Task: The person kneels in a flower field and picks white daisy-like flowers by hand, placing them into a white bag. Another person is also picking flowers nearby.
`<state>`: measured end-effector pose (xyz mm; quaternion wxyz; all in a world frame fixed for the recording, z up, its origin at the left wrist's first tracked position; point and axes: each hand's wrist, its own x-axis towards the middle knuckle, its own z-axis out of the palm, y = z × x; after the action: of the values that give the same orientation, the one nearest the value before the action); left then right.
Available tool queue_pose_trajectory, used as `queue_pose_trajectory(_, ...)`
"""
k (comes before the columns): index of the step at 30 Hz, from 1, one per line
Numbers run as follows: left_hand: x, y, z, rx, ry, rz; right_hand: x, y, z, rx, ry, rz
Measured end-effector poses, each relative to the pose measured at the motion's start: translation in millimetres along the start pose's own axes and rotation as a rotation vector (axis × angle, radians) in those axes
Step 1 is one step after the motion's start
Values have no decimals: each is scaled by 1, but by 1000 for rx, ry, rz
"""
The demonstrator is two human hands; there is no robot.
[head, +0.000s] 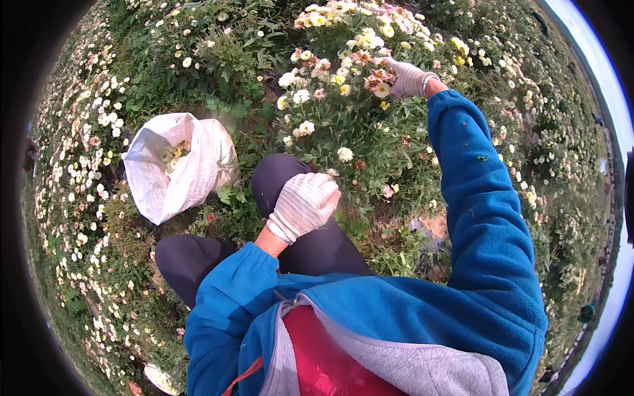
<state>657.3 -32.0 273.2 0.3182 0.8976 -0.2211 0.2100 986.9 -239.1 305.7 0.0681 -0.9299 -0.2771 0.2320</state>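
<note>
My left hand, in a striped knit glove, is curled into a fist above my bent knee. Its palm faces away, so whether anything is inside is hidden. My right hand, gloved the same way, reaches out to a chrysanthemum bush. The fingers and thumb lie around a cluster of wilted pinkish-brown blooms; the fingertips are partly hidden among the petals. White and pale-yellow flowers surround that cluster. On the left stands a white woven sack, its mouth wide, with picked flower heads inside.
Rows of flowering plants spread on both sides. Green weeds grow between sack and knee. Bare soil and a bit of plastic film show below the bush. A distant figure is at the far right edge.
</note>
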Motion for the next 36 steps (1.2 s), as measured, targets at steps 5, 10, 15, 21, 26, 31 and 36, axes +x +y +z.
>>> queue_pose_trajectory(5, -6, -3, 1, 0, -21, -4, -38, -20, 29, -204, -127, 39)
queue_pose_trajectory(10, -7, -3, 3, 1, -36, -24, -75, -14, 94, -4, -170, -155)
queue_pose_trajectory(15, -14, -4, 1, -11, -55, -13, -122, -9, 158, 595, 116, -52)
queue_pose_trajectory(21, 10, -1, 19, 23, -217, -300, -211, -87, 180, 918, 262, -282)
queue_pose_trajectory(26, 40, 19, 48, -316, -221, -369, -263, -161, 169, 1761, 193, 43)
queue_pose_trajectory(31, 31, 45, 39, -1328, 46, -1216, -298, -155, 141, 1164, 473, 7)
queue_pose_trajectory(36, 49, 42, 37, -1835, 70, -1110, -270, -172, 158, 862, 591, -338)
